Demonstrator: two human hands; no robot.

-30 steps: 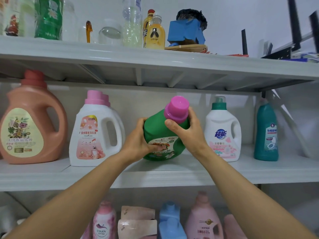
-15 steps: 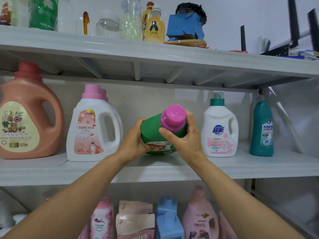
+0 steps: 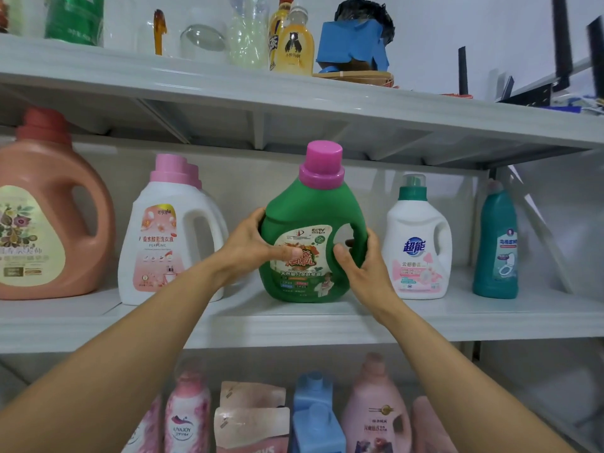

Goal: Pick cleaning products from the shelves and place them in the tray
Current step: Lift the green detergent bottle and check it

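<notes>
Tilted earlier, the green bottle stood upright on the shelf, left hand and right hand both gripping it.

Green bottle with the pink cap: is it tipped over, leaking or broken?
No, nothing stands out. The green bottle is upright at the middle shelf, its pink cap on, held by the left hand and right hand. No spill shows.

green jug with magenta cap, salmon jug, teal bottle, white shelf
</notes>
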